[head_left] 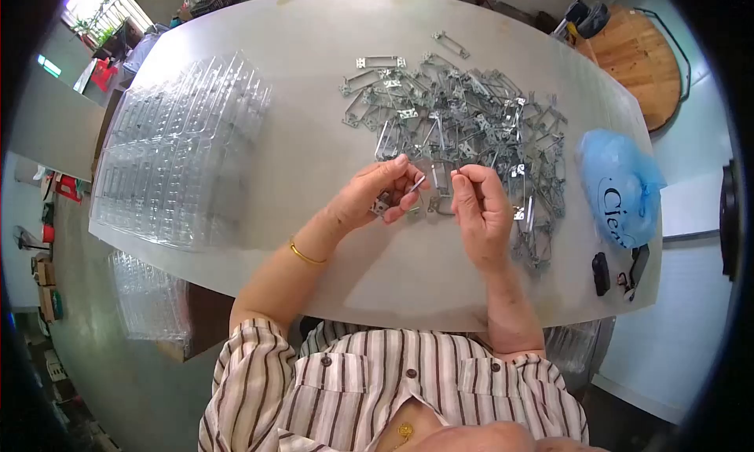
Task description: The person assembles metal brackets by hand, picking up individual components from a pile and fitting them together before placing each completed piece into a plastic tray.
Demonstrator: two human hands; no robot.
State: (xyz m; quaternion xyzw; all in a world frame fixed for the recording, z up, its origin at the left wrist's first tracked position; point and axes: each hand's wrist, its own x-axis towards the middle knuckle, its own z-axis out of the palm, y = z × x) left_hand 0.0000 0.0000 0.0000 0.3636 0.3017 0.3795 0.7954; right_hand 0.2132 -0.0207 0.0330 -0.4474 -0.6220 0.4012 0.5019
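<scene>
Many small silvery metal brackets [471, 110] lie in a loose pile on the pale table [314, 83]. At the pile's near left edge, my left hand [377, 191] has its fingers curled round a metal bracket [382, 204], which shows between the fingers and the palm. A short, thin bright end sticks up by its fingertips. My right hand [481, 212] is a little to the right, thumb and index finger pinched together at the pile's near edge. Something tiny and pale shows at its fingertips, too small to name. The two hands are apart.
Stacked clear plastic trays [181, 153] stand on the left of the table. A blue plastic bag [620, 186] sits at the right, with a small black object [601, 274] below it. More clear trays [149, 295] are under the table's left edge.
</scene>
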